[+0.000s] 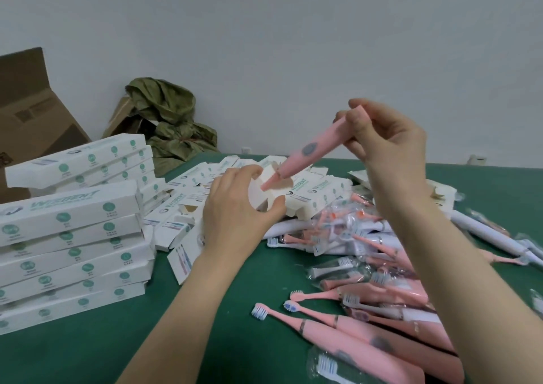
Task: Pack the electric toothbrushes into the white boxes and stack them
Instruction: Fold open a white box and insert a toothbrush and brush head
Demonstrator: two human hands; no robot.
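My right hand pinches the butt end of a pink electric toothbrush, which slants down to the left. Its head end is inside the open end of a white box that my left hand grips from below and from the side. The brush head is hidden in the box. Packed white boxes with green dots are stacked at the left in two piles. Loose pink toothbrushes lie at the lower right on the green table.
Unfilled flat boxes are heaped behind my left hand. Bagged brush heads and white toothbrushes lie under my right arm. A brown cardboard carton and a green bag stand at the back left by the wall.
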